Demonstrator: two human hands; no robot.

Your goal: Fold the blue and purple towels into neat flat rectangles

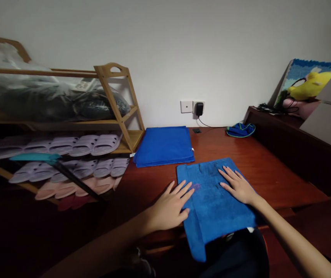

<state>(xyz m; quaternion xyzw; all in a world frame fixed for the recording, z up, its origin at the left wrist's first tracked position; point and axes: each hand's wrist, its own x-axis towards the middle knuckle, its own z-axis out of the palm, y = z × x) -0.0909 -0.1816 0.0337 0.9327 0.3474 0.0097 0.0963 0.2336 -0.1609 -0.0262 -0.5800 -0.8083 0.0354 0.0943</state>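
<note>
Head view: one light-blue plush cloth (pixel 220 204), lying flat with a folded left strip, at the front edge of the reddish-brown wooden desk (pixel 272 166), its lower corner hanging over that edge. Left hand (pixel 169 206): open, fingers spread, fingertips on the cloth's left side, gripping nothing. Right hand (pixel 239 187): open, palm down on the cloth's right part, gripping nothing. One stack of folded royal-blue cloths (pixel 165 144), at the desk's back left corner. One dark-blue fabric item with green trim (pixel 241 130), near the back right corner.

No lettering can be read (any print is too small).
</note>
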